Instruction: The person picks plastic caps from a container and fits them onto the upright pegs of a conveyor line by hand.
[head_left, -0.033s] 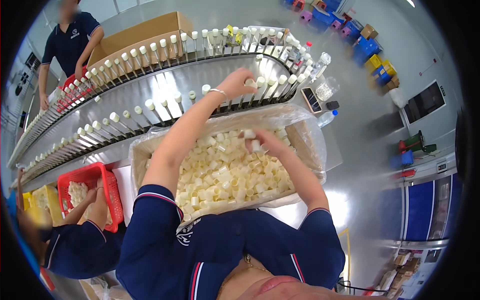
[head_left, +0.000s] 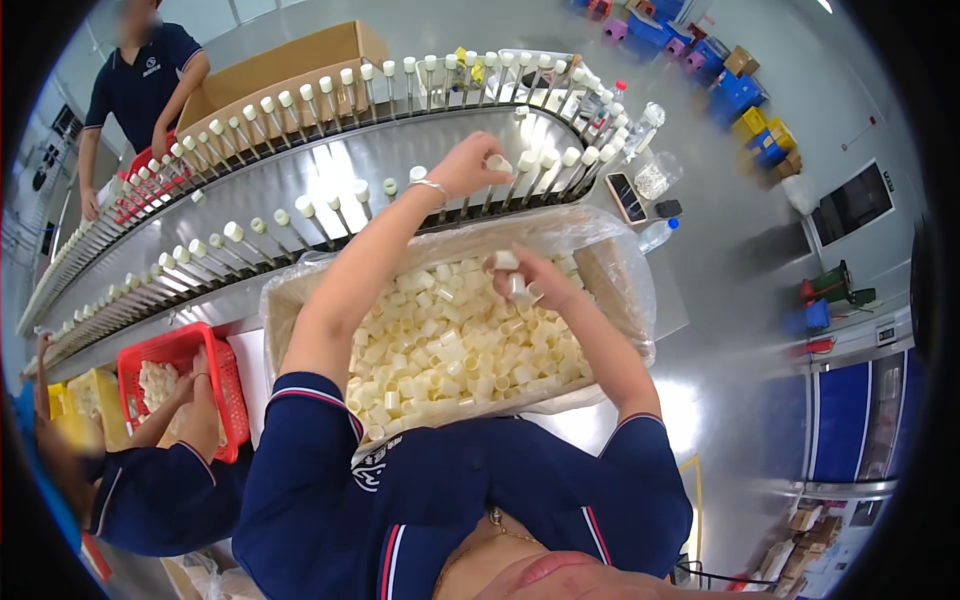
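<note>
The caps (head_left: 450,345) in the clear-lined brown box (head_left: 612,285) are cream and pale yellow. The basket (head_left: 228,385) is red. The conveyor (head_left: 300,190) is shiny grey with white-tipped pegs (head_left: 232,232). The sleeves (head_left: 300,440) are navy with red-and-white trim.

Matt cream plastic caps (head_left: 450,350) fill a brown cardboard box (head_left: 610,285) lined with clear, glossy plastic film (head_left: 560,225). The conveyor bed (head_left: 300,190) is brushed metal with a bright sheen; the basket (head_left: 225,380) is red plastic mesh.
</note>
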